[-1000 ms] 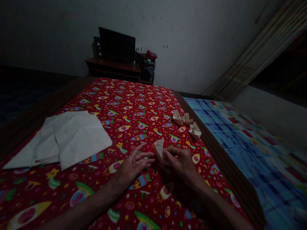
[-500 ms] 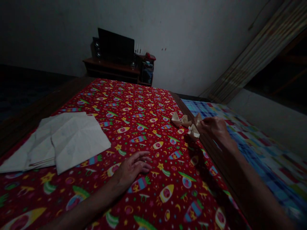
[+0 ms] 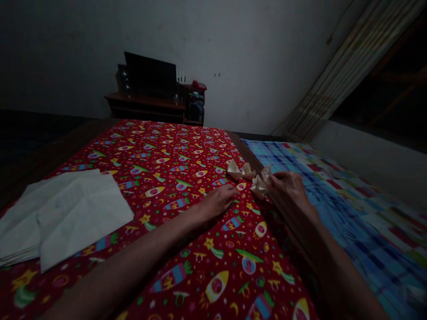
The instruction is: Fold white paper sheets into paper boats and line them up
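Note:
On the right edge of the red patterned cloth sits a group of pale folded paper pieces, like small origami boats. Two of them, a left paper boat (image 3: 234,170) and one beside it (image 3: 247,171), stand close together. Nearer to me is another folded paper piece (image 3: 259,186). My right hand (image 3: 291,184) pinches the rightmost folded paper piece (image 3: 266,173) between thumb and fingers, over the dark wooden edge. Just left of the group, my left hand (image 3: 218,201) reaches low over the cloth, fingers loosely bent and holding nothing.
A stack of creased white paper sheets (image 3: 83,213) lies on the red cloth (image 3: 173,178) at left. To the right is a blue plaid and patchwork cover (image 3: 333,200). A monitor (image 3: 150,73) and red telephone (image 3: 199,85) stand by the back wall.
My left hand has moved forward and right, towards the paper pieces. My right hand stays at the rightmost piece. The whole view has shifted slightly.

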`<control>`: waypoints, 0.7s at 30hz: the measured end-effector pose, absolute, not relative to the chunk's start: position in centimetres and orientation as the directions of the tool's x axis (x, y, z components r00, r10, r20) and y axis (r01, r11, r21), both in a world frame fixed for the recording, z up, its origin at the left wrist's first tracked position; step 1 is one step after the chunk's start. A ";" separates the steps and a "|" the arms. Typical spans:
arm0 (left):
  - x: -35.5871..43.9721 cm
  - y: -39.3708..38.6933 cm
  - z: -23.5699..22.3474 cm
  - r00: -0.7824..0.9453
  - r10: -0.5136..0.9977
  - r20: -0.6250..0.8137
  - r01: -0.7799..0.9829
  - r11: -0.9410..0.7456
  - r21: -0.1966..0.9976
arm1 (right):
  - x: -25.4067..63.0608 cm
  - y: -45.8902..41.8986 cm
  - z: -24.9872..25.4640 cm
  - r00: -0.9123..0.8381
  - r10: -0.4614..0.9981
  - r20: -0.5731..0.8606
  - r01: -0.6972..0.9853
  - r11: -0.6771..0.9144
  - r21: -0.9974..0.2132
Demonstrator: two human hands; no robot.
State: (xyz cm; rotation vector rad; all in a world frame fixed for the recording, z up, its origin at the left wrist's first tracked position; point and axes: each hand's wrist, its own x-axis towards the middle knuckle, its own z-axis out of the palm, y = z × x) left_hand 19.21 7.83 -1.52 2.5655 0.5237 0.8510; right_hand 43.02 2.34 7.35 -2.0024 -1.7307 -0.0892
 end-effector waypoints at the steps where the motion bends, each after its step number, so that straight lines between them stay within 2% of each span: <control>1: 20.7 8.6 -1.7 0.744 0.454 0.491 0.225 -0.861 0.457 | 43.2 2.5 7.2 0.196 0.920 0.340 0.946 -0.086 -0.313; 9: 28.5 9.4 -2.7 0.736 0.445 0.510 0.264 -0.883 0.389 | 43.1 2.9 7.1 0.177 0.944 0.279 0.965 -0.111 -0.236; 15: 28.3 8.9 -1.5 0.786 0.423 0.450 0.332 -0.904 0.271 | 42.6 3.3 6.1 0.228 0.932 0.283 0.968 -0.186 -0.166; 21: 27.0 7.5 -0.6 0.826 0.396 0.402 0.365 -0.918 0.154 | 41.6 3.6 5.8 0.132 0.949 0.287 0.983 -0.089 -0.159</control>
